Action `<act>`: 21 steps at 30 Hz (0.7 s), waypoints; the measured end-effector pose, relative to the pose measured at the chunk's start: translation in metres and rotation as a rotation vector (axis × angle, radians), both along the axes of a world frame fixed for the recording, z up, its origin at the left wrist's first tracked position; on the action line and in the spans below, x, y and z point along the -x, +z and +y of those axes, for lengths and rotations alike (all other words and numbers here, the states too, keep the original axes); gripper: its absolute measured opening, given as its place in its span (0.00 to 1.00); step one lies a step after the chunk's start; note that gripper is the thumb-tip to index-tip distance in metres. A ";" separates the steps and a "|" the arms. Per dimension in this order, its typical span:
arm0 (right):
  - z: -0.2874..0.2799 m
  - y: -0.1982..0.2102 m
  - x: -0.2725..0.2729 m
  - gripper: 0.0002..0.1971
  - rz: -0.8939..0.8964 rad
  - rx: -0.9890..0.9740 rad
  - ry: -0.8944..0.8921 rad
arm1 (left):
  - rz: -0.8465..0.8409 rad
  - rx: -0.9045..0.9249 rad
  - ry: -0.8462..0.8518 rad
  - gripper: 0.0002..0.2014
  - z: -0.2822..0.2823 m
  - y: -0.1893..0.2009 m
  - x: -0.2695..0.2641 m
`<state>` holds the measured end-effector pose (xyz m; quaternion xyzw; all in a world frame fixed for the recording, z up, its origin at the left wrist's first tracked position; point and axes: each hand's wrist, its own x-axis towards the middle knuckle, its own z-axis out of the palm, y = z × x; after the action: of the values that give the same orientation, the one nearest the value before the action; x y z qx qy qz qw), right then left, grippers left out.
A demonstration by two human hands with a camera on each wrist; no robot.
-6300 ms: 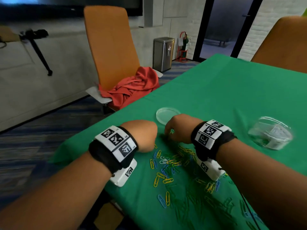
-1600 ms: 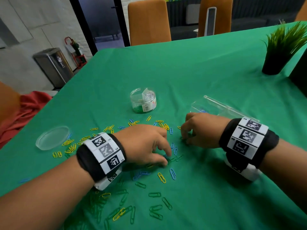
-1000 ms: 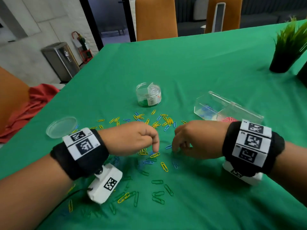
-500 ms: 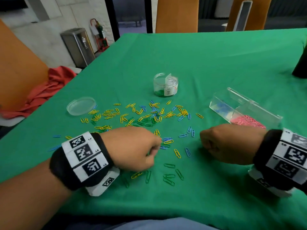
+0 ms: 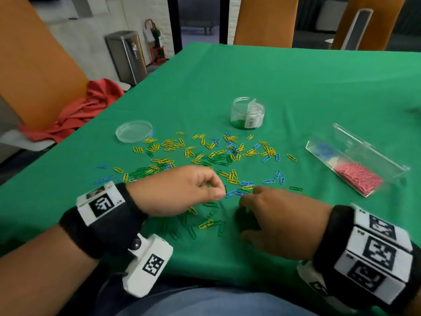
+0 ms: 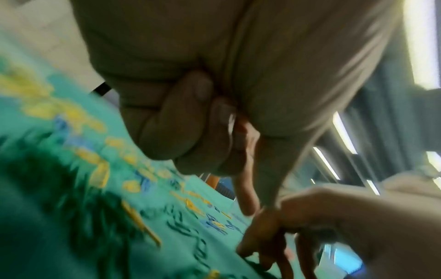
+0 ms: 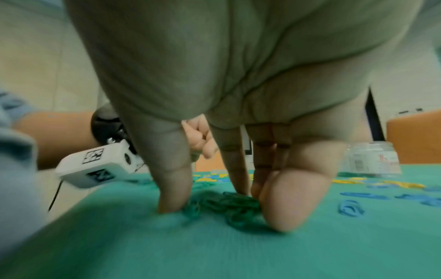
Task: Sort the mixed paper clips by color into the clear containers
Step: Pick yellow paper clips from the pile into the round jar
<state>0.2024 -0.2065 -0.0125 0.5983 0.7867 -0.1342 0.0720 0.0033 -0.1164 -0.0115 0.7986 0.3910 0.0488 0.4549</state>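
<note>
Yellow, blue and green paper clips (image 5: 205,151) lie scattered over the green tablecloth (image 5: 296,87). A round clear jar (image 5: 247,115) holds green clips. A clear rectangular box (image 5: 355,163) lies tilted at the right with blue and pink clips in it. My right hand (image 5: 245,220) stands on its fingertips near the front edge. Its thumb (image 7: 171,188) and fingers (image 7: 288,198) pinch a small heap of green clips (image 7: 229,203) against the cloth. My left hand (image 5: 219,192) hovers just left of it with fingers curled in, index finger and thumb pointing down. Nothing shows in its grasp.
A clear round lid (image 5: 134,131) lies at the left of the scatter. Orange chairs (image 5: 265,19) stand beyond the far edge. Another orange chair at the left carries a red cloth (image 5: 91,103). A steel bin (image 5: 126,55) stands on the floor.
My right hand, a fist beside the clips half a second ago, now has its fingers down around a heap of green clips. The left hand stays curled, a little farther forward.
</note>
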 end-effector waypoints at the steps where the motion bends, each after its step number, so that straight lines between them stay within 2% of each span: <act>1: -0.004 0.000 0.003 0.17 -0.002 0.005 0.016 | 0.149 -0.169 -0.113 0.06 -0.005 0.004 -0.002; 3: -0.012 -0.002 0.004 0.11 0.008 -0.019 0.070 | 0.384 -0.385 -0.307 0.11 -0.020 0.013 -0.008; 4: -0.017 -0.003 0.004 0.10 0.017 -0.026 0.095 | 0.449 -0.455 -0.349 0.15 -0.027 0.016 -0.011; 6: -0.023 -0.005 0.001 0.10 -0.005 -0.015 0.124 | 0.476 -0.605 -0.381 0.20 -0.035 0.013 -0.012; 10: -0.023 -0.002 -0.008 0.07 -0.014 0.001 0.119 | 0.488 -0.790 -0.393 0.16 -0.041 0.006 -0.016; 14: -0.013 0.002 -0.017 0.06 0.009 0.077 0.099 | 0.562 -0.827 -0.405 0.12 -0.045 0.009 -0.018; 17: 0.001 0.009 -0.026 0.05 0.049 0.109 0.065 | 0.498 -0.810 -0.360 0.09 -0.044 0.009 -0.014; 21: 0.053 0.029 -0.049 0.04 0.147 -0.056 -0.059 | 0.368 -0.739 -0.235 0.10 -0.036 0.008 -0.008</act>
<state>0.2516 -0.1531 0.0166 0.6117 0.7752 -0.1579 -0.0064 0.0111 -0.1529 -0.0033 0.9424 0.3283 -0.0097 0.0632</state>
